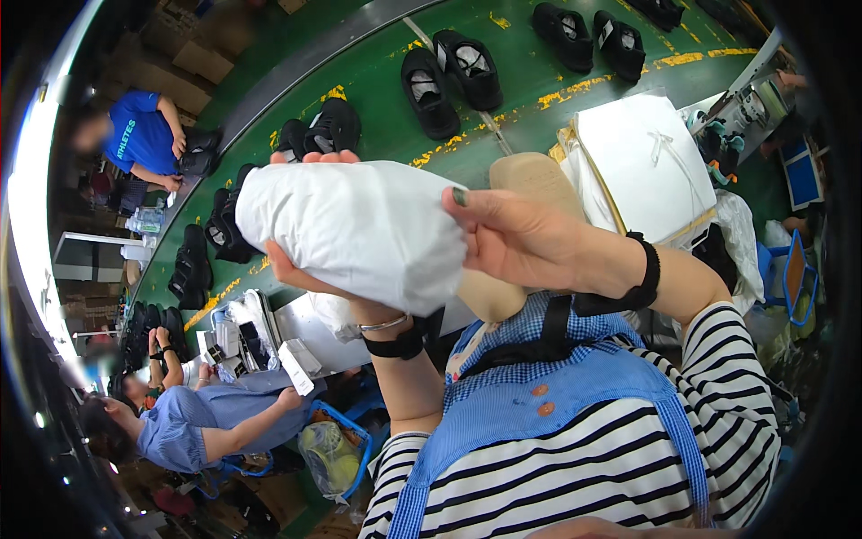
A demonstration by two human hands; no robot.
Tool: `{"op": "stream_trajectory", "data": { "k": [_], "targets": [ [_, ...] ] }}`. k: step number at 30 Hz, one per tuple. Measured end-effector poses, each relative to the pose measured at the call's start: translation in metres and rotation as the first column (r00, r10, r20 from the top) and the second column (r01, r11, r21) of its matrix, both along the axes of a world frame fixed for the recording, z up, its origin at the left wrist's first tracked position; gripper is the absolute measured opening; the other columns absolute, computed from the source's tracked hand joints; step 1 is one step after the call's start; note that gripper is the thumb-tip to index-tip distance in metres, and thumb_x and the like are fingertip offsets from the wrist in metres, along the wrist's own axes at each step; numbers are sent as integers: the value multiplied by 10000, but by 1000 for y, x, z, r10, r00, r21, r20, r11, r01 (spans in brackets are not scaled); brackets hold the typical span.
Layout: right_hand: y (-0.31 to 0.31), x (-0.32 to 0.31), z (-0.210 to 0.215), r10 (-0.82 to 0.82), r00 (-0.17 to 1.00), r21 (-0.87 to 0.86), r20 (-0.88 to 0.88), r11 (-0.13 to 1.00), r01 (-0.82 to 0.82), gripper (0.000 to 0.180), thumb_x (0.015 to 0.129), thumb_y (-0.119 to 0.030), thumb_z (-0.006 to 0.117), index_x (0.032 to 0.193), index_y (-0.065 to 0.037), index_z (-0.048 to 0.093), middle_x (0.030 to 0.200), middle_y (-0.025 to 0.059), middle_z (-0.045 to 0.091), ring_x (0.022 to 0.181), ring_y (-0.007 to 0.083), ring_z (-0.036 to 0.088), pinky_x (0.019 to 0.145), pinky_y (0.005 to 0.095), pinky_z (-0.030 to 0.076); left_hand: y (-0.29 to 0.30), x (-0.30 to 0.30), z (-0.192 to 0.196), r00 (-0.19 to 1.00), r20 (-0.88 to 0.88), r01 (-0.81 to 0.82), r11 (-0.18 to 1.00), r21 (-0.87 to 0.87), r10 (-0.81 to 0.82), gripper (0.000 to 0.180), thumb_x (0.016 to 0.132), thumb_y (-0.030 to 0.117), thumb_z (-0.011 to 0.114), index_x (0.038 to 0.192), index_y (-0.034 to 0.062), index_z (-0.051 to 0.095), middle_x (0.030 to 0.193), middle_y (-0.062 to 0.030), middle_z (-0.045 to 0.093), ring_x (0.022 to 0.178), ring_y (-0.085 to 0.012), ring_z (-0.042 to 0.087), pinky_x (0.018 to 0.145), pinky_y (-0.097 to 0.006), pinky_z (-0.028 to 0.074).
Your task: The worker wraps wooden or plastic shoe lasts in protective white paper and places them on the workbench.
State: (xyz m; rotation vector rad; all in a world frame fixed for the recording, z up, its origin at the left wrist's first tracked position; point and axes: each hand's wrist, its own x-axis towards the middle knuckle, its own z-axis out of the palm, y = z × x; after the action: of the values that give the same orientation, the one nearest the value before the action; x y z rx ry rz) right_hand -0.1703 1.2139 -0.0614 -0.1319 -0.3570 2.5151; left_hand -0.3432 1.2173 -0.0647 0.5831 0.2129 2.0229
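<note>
A white, smooth, rounded bundle of paper (pixel 346 225) is held up in front of my chest, its inside hidden. My left hand (pixel 292 269) is closed around it from beneath, with fingertips showing over the far edge and the thumb on the near side. At the bundle's right end, my right hand (pixel 516 238) pinches the paper between thumb and fingers. Partly behind my right hand lies a tan, flat, rounded piece (pixel 537 178) like an insole. To its right is a stack of white sheets (pixel 642 166).
Black shoes (pixel 431 94), some stuffed with paper, stand in pairs along a green conveyor belt (pixel 373 67). Small white boxes (pixel 299 364) sit on the bench at left. One person in blue (pixel 144 135) works across the belt; another (pixel 215 418) is at my left.
</note>
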Motion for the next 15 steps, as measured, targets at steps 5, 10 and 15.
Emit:
{"op": "stream_trajectory", "data": {
  "k": [5,10,15],
  "targets": [
    [-10,-1,15,41,990,105,138,993,-56,471,876,-153,620,1270,2,416,1225,77,539,1105,165,537,996,326,412,-7,11,6,912,55,407,913,11,-407,739,821,491,519,1351,10,339,1260,-158,445,1188,-274,413,1033,-404,316],
    [3,14,11,-234,938,449,256,888,99,468,878,-183,629,1270,-5,445,1196,64,562,1098,131,524,966,296,403,-15,-3,-19,771,231,634,748,-196,-593,729,895,590,382,1390,61,305,1347,-156,439,1146,-307,509,989,-433,404],
    [-2,21,1,-336,804,685,490,719,-117,529,864,-235,651,1280,10,436,1161,77,582,1078,115,512,940,284,402,-29,19,-19,965,-110,151,845,-513,-239,466,939,415,360,1259,82,425,1195,-92,533,1075,-231,555,918,-378,459]
  ]
}}
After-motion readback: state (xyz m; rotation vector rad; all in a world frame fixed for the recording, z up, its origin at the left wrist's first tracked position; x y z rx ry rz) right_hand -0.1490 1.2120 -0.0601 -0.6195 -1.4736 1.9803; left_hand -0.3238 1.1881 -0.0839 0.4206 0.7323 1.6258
